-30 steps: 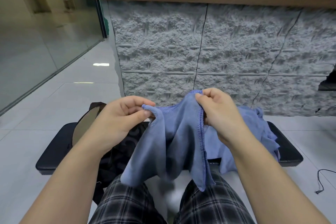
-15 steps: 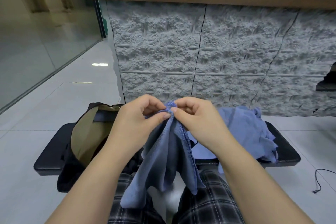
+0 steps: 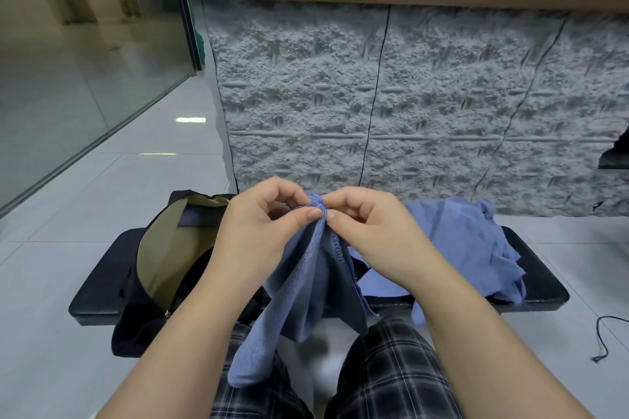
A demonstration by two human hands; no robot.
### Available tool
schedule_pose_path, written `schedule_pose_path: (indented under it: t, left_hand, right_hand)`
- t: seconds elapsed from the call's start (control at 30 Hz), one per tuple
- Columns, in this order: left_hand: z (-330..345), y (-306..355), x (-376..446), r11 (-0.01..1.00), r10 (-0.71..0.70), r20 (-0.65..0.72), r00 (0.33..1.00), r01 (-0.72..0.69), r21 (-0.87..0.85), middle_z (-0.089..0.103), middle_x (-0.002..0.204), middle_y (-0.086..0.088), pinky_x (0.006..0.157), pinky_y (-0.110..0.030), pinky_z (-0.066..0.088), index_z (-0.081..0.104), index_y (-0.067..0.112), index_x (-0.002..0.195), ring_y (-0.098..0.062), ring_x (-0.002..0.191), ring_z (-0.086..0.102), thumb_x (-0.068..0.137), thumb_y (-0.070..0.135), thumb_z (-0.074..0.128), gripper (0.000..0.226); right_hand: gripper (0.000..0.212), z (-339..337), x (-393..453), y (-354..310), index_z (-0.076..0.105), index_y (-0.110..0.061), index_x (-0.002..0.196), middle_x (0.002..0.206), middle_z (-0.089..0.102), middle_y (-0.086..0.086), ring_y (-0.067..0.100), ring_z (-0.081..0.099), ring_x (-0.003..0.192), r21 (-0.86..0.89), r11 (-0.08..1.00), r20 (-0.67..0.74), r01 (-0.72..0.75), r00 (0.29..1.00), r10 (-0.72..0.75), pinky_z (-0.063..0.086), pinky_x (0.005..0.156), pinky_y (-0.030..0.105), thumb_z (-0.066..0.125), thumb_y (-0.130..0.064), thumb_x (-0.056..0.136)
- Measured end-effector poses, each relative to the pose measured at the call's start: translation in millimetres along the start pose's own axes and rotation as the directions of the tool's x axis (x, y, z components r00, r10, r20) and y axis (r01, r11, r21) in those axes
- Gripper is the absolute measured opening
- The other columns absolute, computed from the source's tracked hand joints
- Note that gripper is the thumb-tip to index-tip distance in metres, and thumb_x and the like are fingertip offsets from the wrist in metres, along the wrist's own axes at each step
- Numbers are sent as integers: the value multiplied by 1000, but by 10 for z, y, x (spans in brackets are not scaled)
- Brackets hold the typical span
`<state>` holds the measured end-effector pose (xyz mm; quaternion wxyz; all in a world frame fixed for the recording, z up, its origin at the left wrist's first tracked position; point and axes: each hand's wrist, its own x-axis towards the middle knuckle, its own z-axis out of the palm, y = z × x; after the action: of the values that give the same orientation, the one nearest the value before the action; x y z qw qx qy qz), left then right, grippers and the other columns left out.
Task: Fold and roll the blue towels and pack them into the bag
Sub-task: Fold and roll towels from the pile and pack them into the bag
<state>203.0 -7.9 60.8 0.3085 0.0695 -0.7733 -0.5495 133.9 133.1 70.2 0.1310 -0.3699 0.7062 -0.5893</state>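
Note:
A blue towel [image 3: 306, 289] hangs folded in front of me, above my lap. My left hand [image 3: 262, 224] and my right hand [image 3: 371, 231] pinch its top corners together, thumbs almost touching. The cloth drapes down between my knees. A heap of more blue towels [image 3: 476, 241] lies on the right half of the black bench [image 3: 98, 292]. The dark bag [image 3: 163, 262] with an olive lining stands open on the bench's left half, partly behind my left forearm.
A rough grey stone-pattern wall [image 3: 408, 102] with a wooden top rail rises right behind the bench. White tiled floor stretches to the left along a glass partition [image 3: 68, 78]. A thin black cable [image 3: 606, 337] lies on the floor at the right.
My hands came together from about a towel's width apart, bringing the two top corners into one pinch. The towel now hangs doubled and narrower.

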Motion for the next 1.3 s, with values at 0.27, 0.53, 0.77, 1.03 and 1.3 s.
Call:
schedule_pose_path:
  t: [0.27, 0.53, 0.77, 1.03, 1.3]
  left_hand:
    - [-17, -190, 160, 995, -77, 176, 981, 65, 70, 61, 67, 2, 65, -34, 41, 58, 26, 70, -14, 65, 52, 74, 34, 75, 19]
    - [-160, -349, 248, 541, -73, 375, 924, -279, 793, 57, 106, 7, 101, -33, 24, 53, 23, 115, -17, 111, 50, 97, 35, 43, 23]
    - [-119, -512, 329, 585, 195, 306, 932, -361, 726, 46, 128, -12, 81, -30, 45, 62, 4, 106, -27, 100, 55, 89, 3, 55, 19]
    - [-93, -953, 317, 497, 145, 395, 907, -412, 764, 52, 130, -18, 86, -44, 52, 69, 3, 92, -35, 109, 54, 73, -8, 63, 22]
    - [-205, -1072, 291, 584, 108, 296, 949, -302, 753, 66, 96, 0, 77, -36, 47, 60, 13, 79, -21, 99, 53, 84, 51, 43, 42]
  right_hand:
    - [25, -96, 106, 102, 65, -22, 77, 72, 70, -11, 1, 62, 73, -10, 999, -57, 38, 998, -39, 51, 75, 19, 70, 2, 79]
    - [26, -420, 160, 364, 56, -30, 78, 76, 61, -12, 5, 54, 71, -289, 955, -357, -64, 933, -45, 45, 72, 24, 55, -8, 91]
    - [19, -423, 205, 551, 49, -28, 86, 79, 54, -3, 17, 46, 70, -361, 922, -422, -138, 906, -30, 39, 63, 26, 48, -12, 95]
    - [9, -303, 151, 812, 48, -24, 96, 80, 55, -9, 15, 49, 72, -306, 915, -390, -264, 911, 133, 41, 66, 30, 44, -16, 98]
    - [6, -227, 147, 1148, 44, -19, 97, 71, 47, -10, 3, 40, 60, -238, 930, -383, -279, 907, 174, 34, 56, 13, 42, -14, 98]
